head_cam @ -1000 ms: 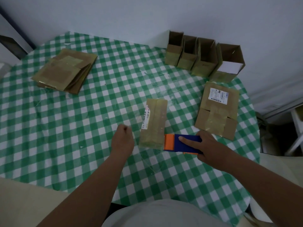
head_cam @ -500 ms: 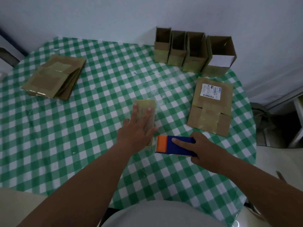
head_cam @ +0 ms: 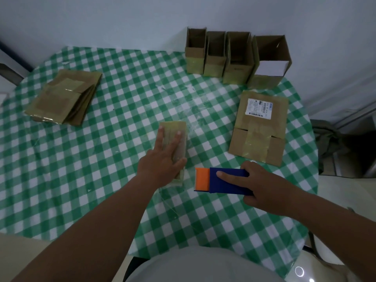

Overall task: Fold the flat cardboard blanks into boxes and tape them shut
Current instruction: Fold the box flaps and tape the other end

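Note:
A small taped cardboard box lies flat in the middle of the table. My left hand presses down on it with straight fingers spread over its top. Just right of it sits a blue tape dispenser with an orange end. My right hand grips the dispenser, forefinger stretched along its top. A flat blank with a white shipping label lies at the right. A stack of flat blanks lies at the far left.
Several folded boxes stand open-topped in a row at the back right, against the wall. The round table wears a green-and-white checked cloth. A chair or stool stands beyond the table's right edge.
My left hand went from a loose fist beside the small box to lying flat on top of it. My right hand kept its hold on the dispenser.

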